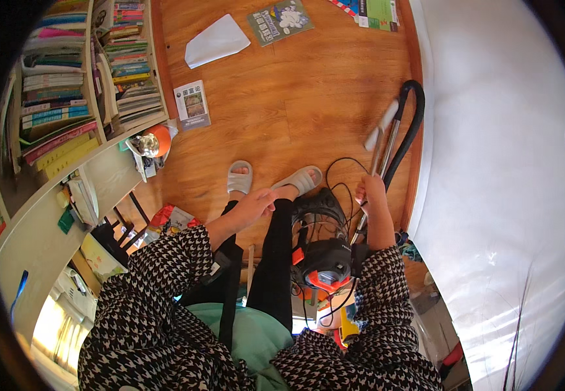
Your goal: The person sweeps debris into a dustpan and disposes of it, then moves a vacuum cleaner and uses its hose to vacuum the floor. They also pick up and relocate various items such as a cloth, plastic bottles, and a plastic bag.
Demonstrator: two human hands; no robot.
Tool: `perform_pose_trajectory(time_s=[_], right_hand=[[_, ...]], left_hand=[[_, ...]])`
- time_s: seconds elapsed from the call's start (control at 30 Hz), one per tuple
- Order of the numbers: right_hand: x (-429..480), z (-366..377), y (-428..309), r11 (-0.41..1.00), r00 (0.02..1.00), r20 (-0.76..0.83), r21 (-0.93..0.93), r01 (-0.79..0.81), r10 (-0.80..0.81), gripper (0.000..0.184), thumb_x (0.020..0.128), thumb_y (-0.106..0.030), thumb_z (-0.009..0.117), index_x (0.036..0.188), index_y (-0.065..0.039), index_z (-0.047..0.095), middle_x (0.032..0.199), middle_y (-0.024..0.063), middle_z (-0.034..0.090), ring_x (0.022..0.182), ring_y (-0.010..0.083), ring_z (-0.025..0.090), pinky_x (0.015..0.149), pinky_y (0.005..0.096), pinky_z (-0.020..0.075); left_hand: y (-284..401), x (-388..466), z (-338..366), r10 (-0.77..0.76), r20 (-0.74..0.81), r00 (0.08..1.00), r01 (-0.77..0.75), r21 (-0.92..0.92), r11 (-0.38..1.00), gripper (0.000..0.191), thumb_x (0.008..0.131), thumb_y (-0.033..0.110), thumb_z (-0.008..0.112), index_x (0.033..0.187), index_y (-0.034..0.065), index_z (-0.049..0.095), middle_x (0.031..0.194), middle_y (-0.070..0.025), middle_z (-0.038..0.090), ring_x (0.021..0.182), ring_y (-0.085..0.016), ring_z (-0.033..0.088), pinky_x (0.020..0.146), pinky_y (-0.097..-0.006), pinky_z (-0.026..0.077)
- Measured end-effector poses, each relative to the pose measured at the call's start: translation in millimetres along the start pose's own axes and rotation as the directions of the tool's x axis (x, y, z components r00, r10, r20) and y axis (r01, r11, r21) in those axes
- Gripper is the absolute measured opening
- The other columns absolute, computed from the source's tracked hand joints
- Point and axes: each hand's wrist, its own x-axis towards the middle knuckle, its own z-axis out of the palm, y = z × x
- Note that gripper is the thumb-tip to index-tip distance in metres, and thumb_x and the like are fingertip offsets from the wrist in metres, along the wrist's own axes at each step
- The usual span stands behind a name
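Observation:
My right hand point(372, 191) is closed around a slim metal rod beside a vacuum cleaner's metal tube point(389, 146); where the rod ends below the fist cannot be told. A black hose point(417, 124) loops over the top of the tube. Near my right forearm stands the black and orange canister vacuum cleaner point(324, 261), with a dark cord point(343, 159) curling on the floor above it. My left hand point(259, 203) hangs over my legs between the grey slippers, its fingers curled together; nothing is seen in it.
Bookshelves point(95, 73) packed with books line the left, beside a pale desk edge point(111, 168). On the wooden floor lie a white sheet point(217, 41), a grey-green book point(281, 20) and another book point(192, 105). A white wall point(497, 122) rises at right. A red and white bag point(174, 218) lies lower left.

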Motion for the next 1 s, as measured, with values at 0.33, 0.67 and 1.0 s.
perform_pose_trajectory(time_s=[0.33,0.67,1.0], right_hand=[[60.4,119.3,80.2,0.95,0.908,0.361,0.142,-0.279,0.213,0.025,0.091,-0.016,0.045,0.068,-0.009,0.038,0.054,-0.0013,0.029,0.042,0.0135,0.031,0.037,0.0267,0.0244],[-28.8,92.6,112.8,0.809,0.857,0.402,0.354,-0.47,0.322,0.023,0.094,-0.012,0.04,0.072,-0.014,0.032,0.057,-0.0028,0.027,0.042,0.0097,0.026,0.036,0.0238,0.0247],[8.9,258.1,125.3,0.619,0.626,0.637,0.283,-0.733,0.45,0.026,0.096,-0.015,0.04,0.071,-0.01,0.032,0.057,-0.0021,0.027,0.045,0.0119,0.024,0.039,0.028,0.0247]], left_hand=[[-42.1,-1.0,-19.0,0.022,-0.086,0.996,-0.021,0.01,1.0,0.036,0.099,0.032,0.037,0.108,0.0027,0.057,0.084,-0.004,0.056,0.072,-0.011,0.051,0.066,-0.0243,0.044],[-44.3,-5.5,-34.3,0.043,-0.135,0.99,-0.055,-0.084,0.995,0.037,0.098,0.031,0.04,0.113,0.0015,0.056,0.084,-0.0039,0.057,0.071,-0.011,0.051,0.066,-0.0239,0.044],[-51.7,-15.1,-55.4,-0.031,-0.32,0.947,-0.043,-0.221,0.974,0.037,0.098,0.036,0.039,0.105,0.0044,0.056,0.084,-0.0041,0.059,0.071,-0.01,0.052,0.065,-0.0229,0.044]])
